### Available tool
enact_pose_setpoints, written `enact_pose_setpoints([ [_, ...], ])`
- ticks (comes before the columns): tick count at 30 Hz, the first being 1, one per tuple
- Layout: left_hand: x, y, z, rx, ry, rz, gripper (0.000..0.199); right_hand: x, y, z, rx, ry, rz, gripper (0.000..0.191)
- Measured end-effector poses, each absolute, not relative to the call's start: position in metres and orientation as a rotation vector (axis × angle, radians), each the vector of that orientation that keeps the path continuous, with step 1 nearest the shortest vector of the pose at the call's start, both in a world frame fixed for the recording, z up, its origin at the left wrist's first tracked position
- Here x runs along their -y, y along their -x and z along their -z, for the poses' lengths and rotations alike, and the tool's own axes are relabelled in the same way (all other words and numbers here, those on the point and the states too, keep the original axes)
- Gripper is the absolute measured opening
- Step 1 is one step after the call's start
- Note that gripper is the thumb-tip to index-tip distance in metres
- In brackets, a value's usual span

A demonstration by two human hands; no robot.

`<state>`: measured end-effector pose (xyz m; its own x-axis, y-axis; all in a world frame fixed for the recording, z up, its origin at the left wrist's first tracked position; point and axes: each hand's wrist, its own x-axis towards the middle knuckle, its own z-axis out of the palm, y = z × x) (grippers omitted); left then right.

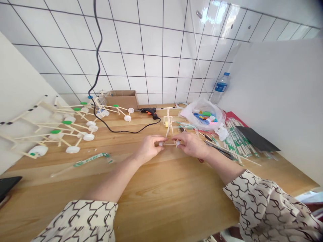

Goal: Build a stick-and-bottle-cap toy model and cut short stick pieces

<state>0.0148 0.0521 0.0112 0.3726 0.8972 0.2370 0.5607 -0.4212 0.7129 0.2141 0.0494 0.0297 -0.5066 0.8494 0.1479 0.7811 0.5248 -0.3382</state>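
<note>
A small frame of pale wooden sticks [169, 118] stands in front of me, with a yellow piece [167, 124] low on its left side. At its near end a thin stick runs crosswise between two white bottle caps that serve as wheels. My left hand [147, 149] pinches the left white cap [160, 144] between thumb and fingers. On the other side, my right hand [191, 144] has its thumb and fingertips closed on the right white cap [178, 143]. The fingers partly cover both caps.
Several finished stick models with cap wheels [88, 136] crowd the left side. A glue gun [150, 112] and a cardboard box [122, 99] sit at the back. To the right are a bag of coloured caps [205, 116], scissors [220, 150], wrapped chopsticks [236, 137] and a water bottle [220, 87].
</note>
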Motion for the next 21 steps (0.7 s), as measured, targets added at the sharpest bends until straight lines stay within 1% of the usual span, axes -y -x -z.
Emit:
enact_pose_setpoints([
  [21,-0.0544,-0.0140,-0.0078,-1.231,-2.134,-0.869,0.030,-0.0500,-0.2135,-0.0300,2.491,1.356,-0.309,0.037],
])
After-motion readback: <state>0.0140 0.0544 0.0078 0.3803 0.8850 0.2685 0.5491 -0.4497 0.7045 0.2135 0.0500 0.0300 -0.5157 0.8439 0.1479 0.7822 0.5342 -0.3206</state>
